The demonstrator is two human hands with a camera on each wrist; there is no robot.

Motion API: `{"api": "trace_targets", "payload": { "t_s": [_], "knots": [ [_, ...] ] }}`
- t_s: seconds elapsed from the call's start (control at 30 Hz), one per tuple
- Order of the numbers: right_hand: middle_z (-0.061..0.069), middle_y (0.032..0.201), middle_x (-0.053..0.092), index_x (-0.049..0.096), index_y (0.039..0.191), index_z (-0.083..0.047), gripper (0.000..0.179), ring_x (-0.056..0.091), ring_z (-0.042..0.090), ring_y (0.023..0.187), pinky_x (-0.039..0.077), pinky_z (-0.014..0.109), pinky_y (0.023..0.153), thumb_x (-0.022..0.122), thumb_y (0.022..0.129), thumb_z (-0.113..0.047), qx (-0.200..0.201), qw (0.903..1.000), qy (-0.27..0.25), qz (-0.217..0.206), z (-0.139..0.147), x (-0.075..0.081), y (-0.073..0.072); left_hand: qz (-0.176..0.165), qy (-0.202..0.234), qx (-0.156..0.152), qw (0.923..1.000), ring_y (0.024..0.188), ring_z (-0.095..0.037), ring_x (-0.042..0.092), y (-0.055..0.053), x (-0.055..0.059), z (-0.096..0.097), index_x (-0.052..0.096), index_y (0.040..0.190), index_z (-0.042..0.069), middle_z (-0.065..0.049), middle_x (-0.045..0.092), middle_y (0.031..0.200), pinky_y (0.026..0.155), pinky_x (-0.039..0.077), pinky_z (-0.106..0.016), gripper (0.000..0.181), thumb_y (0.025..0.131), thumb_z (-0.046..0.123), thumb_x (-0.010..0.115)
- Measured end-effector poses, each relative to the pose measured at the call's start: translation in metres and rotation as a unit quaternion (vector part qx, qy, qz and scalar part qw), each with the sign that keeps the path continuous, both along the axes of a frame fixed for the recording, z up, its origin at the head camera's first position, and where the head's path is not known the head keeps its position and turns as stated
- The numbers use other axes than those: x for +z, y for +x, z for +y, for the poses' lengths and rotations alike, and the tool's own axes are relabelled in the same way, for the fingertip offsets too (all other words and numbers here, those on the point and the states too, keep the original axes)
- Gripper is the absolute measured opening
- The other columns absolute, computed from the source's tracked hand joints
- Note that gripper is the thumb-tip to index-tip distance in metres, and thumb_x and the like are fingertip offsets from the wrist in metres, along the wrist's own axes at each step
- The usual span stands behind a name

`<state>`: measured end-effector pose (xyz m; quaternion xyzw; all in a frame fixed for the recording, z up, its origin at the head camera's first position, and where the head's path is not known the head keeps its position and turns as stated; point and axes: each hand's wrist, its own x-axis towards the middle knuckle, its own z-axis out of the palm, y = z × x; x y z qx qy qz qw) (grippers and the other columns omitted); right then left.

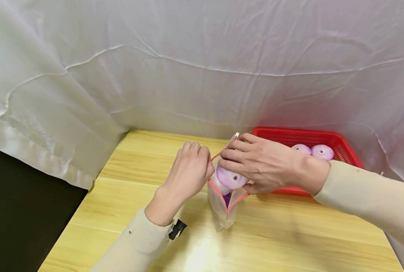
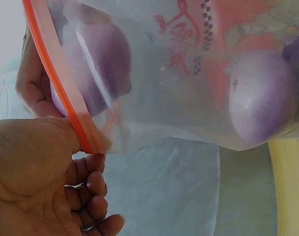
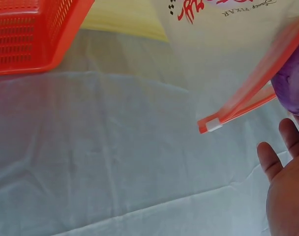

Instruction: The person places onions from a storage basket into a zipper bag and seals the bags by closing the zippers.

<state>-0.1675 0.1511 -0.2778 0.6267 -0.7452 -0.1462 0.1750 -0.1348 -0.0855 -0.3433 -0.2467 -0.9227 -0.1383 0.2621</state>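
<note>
Hands work close together at the bag (image 1: 219, 217): the left hand (image 1: 188, 170) pinches its rim, and the right hand (image 1: 261, 162) grips an onion (image 1: 231, 179) at its mouth. Below the bag spreads the table (image 1: 137, 192); whether the base bears on it cannot be told, and if it hangs, added weight could drag the rim from that pinch. To the bag's right and rear, the basket (image 1: 297, 131) lies partly under the right forearm, so a careless elbow might nudge it. Since only the left hand clearly holds the rim, the mouth may fold inward and catch the onion. Another onion (image 2: 262, 98), deeper in the bag, could block the upper one, and forcing it might strain the side. At the bag's far corner, the slider (image 3: 214, 124) could get knocked along if the knuckles brush it.
</note>
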Motion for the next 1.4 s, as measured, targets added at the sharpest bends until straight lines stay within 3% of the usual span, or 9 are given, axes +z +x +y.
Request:
{"api": "trace_targets", "payload": {
  "t_s": [0.13, 0.4, 0.6, 0.7, 0.8, 0.87, 1.0, 1.23, 1.4],
  "knots": [
    [0.003, 0.135, 0.060, 0.056, 0.138, -0.014, 0.078, 0.056, 0.028, 0.124, 0.043, 0.044, 0.101, 0.074, 0.082, -0.066, 0.002, 0.9998, 0.015, 0.015, -0.002, 0.001, 0.004, 0.001, -0.001, -0.001, 1.0000, 0.074, -0.028, 0.049, 0.001, 0.001, 0.000, 0.060, 0.081, 0.008, -0.004, 0.051, 0.076, 0.063, 0.040, -0.037, 0.012, 0.089, 0.010, 0.068],
    [0.003, 0.131, 0.059, 0.057, 0.137, -0.013, 0.065, 0.055, 0.029, 0.119, 0.044, 0.044, 0.101, 0.077, 0.079, -0.035, 0.005, 0.9979, 0.030, 0.057, -0.006, 0.001, 0.010, -0.005, -0.003, -0.002, 1.0000, 0.075, -0.028, 0.048, 0.001, 0.002, -0.001, 0.060, 0.082, 0.008, -0.004, 0.050, 0.077, 0.065, 0.041, -0.038, 0.014, 0.091, 0.011, 0.069],
    [0.003, 0.127, 0.060, 0.057, 0.134, -0.012, 0.045, 0.055, 0.028, 0.115, 0.045, 0.043, 0.097, 0.057, 0.090, -0.017, -0.003, 0.9957, 0.028, 0.089, -0.010, -0.002, 0.015, -0.012, -0.006, -0.001, 0.9999, 0.077, -0.028, 0.049, 0.002, 0.002, -0.002, 0.060, 0.084, 0.008, -0.005, 0.051, 0.079, 0.067, 0.042, -0.039, 0.014, 0.094, 0.014, 0.069],
    [0.003, 0.123, 0.059, 0.057, 0.133, -0.012, 0.043, 0.055, 0.027, 0.109, 0.045, 0.042, 0.095, 0.053, 0.090, -0.012, -0.002, 0.9950, 0.031, 0.095, -0.012, -0.003, 0.017, -0.014, -0.004, 0.000, 0.9999, 0.077, -0.028, 0.049, 0.002, 0.002, -0.002, 0.060, 0.084, 0.008, -0.004, 0.052, 0.079, 0.067, 0.043, -0.039, 0.014, 0.094, 0.014, 0.069],
    [0.001, 0.122, 0.059, 0.058, 0.135, -0.013, 0.051, 0.055, 0.026, 0.109, 0.044, 0.041, 0.095, 0.067, 0.085, -0.024, 0.005, 0.9954, 0.035, 0.089, -0.011, -0.003, 0.019, -0.013, -0.003, 0.002, 0.9999, 0.077, -0.028, 0.050, 0.003, 0.002, -0.002, 0.061, 0.085, 0.008, -0.004, 0.052, 0.078, 0.067, 0.043, -0.039, 0.014, 0.093, 0.015, 0.069],
    [0.000, 0.123, 0.060, 0.059, 0.133, -0.015, 0.055, 0.055, 0.026, 0.109, 0.043, 0.041, 0.093, 0.073, 0.087, -0.041, 0.012, 0.9958, 0.030, 0.085, -0.011, -0.004, 0.020, -0.013, -0.002, 0.003, 0.9999, 0.077, -0.028, 0.050, 0.002, 0.002, -0.002, 0.062, 0.085, 0.009, -0.004, 0.053, 0.078, 0.067, 0.043, -0.039, 0.013, 0.093, 0.015, 0.070],
    [0.000, 0.123, 0.062, 0.059, 0.128, -0.017, 0.064, 0.057, 0.027, 0.112, 0.045, 0.042, 0.094, 0.064, 0.090, -0.068, 0.017, 0.9968, 0.021, 0.075, -0.012, -0.006, 0.021, -0.016, -0.001, 0.002, 0.9999, 0.077, -0.028, 0.050, 0.003, 0.002, -0.002, 0.062, 0.085, 0.009, -0.004, 0.053, 0.078, 0.067, 0.043, -0.039, 0.012, 0.093, 0.014, 0.069],
    [-0.002, 0.129, 0.062, 0.057, 0.134, -0.017, 0.070, 0.056, 0.027, 0.121, 0.044, 0.044, 0.097, 0.075, 0.081, -0.059, 0.015, 0.9986, 0.029, 0.041, -0.010, -0.007, 0.022, -0.021, -0.002, 0.002, 0.9998, 0.077, -0.027, 0.049, 0.003, 0.003, -0.003, 0.062, 0.086, 0.008, -0.005, 0.054, 0.079, 0.067, 0.043, -0.039, 0.011, 0.093, 0.013, 0.069],
    [0.000, 0.123, 0.064, 0.060, 0.125, -0.017, 0.070, 0.058, 0.028, 0.114, 0.046, 0.045, 0.096, 0.060, 0.090, -0.076, 0.015, 0.9997, -0.008, 0.016, -0.007, -0.009, 0.021, -0.017, 0.003, 0.020, 0.9996, 0.076, -0.028, 0.050, 0.005, 0.005, -0.003, 0.062, 0.084, 0.008, -0.005, 0.054, 0.077, 0.067, 0.042, -0.038, 0.011, 0.091, 0.012, 0.070]
  ]
}}
